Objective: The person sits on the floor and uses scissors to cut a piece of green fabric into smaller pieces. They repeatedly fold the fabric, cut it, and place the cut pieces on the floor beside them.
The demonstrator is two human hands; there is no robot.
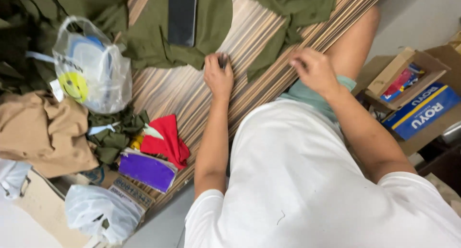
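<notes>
Pinching a small dark object [223, 60], your left hand [218, 76] rests on the striped table [192, 92]. Just beyond lies olive fabric [158, 41]. Your right hand [314, 70] curls loosely, apparently empty.

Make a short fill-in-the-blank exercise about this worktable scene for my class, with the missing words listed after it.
1. The left hand rests on the striped wooden ____.
2. Beside the purple box lies a crumpled ____ cloth.
3. The clear plastic bag shows a yellow smiling ____.
4. The right hand is near a piece of ____ fabric.

Missing words: table; red; face; green
</notes>
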